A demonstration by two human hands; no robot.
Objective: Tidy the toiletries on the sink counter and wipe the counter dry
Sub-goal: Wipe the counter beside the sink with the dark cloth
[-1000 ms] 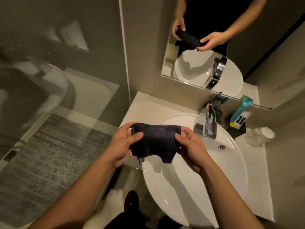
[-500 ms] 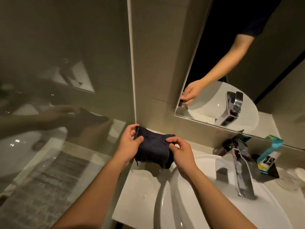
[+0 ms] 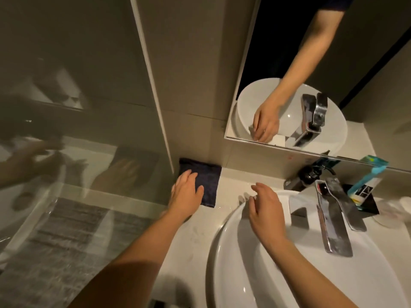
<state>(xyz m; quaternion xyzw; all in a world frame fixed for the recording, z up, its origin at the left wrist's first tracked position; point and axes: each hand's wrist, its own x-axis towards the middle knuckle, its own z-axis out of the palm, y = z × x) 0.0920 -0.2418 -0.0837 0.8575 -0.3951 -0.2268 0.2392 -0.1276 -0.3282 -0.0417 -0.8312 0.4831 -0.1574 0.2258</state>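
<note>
A folded dark cloth (image 3: 208,181) lies flat on the white counter (image 3: 184,238) in the back left corner, against the wall. My left hand (image 3: 185,192) presses flat on the cloth's near left part, fingers spread. Over the basin's back left rim hovers my right hand (image 3: 265,205), fingers apart and holding nothing. A teal toothpaste box (image 3: 367,178) leans against the mirror at the right, standing on a black tray (image 3: 369,204).
The white round basin (image 3: 244,274) fills the lower right, with a chrome faucet (image 3: 333,218) at its back. A dark pump bottle (image 3: 309,174) stands behind the faucet. A white lidded jar (image 3: 393,213) sits at the far right. A glass partition (image 3: 77,152) bounds the counter's left edge.
The cloth went from being held up in both hands to lying on the counter corner. My left hand now presses on it; my right hand let go and moved right over the basin rim.
</note>
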